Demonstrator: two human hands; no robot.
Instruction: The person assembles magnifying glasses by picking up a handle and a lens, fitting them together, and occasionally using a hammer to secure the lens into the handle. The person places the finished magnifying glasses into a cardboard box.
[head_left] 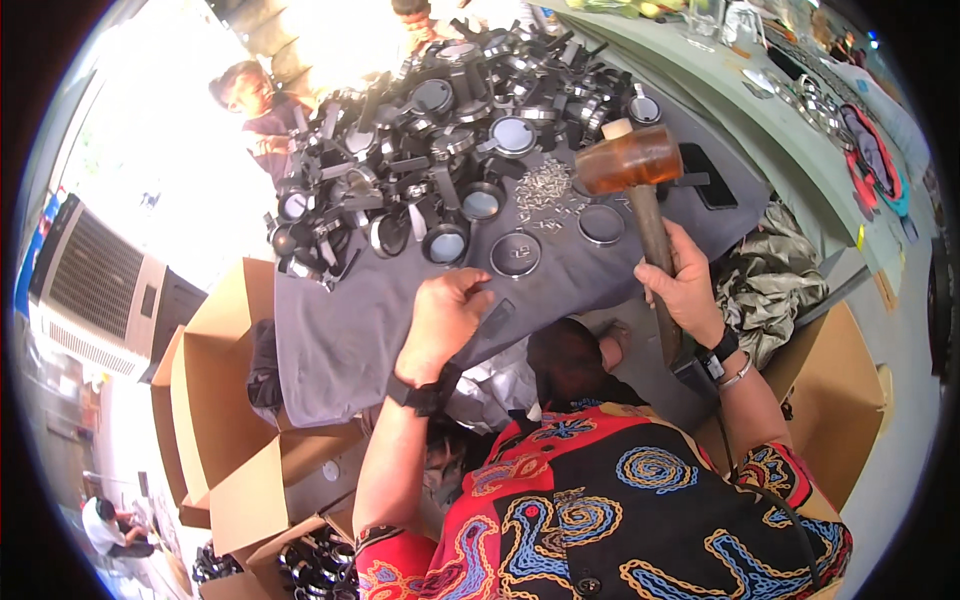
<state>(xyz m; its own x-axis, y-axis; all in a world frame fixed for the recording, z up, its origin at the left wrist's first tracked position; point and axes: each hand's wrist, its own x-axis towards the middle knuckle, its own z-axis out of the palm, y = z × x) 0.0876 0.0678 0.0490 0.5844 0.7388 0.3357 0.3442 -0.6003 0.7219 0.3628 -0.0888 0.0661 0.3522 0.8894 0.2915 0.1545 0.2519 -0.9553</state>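
My right hand [683,285] grips the wooden handle of a mallet [628,162] with an amber, see-through head, raised over the right part of a cloth-covered table [350,340]. My left hand [447,318] is over the table's near side, thumb and fingertips drawn together; whatever they hold, if anything, is hidden. Just beyond its fingertips lies a shallow round metal ring [515,255] with a few small metal pieces inside. A second ring [600,225] lies nearer the mallet. Between them and the pile is a heap of small silvery rivet-like pieces [548,188].
A large pile of round metal parts with black handles [430,150] covers the far side. A black phone [708,178] lies at the right. Cardboard boxes [225,370] stand left and right below the table. Two people [265,115] are behind the pile. An air cooler [95,285] stands at left.
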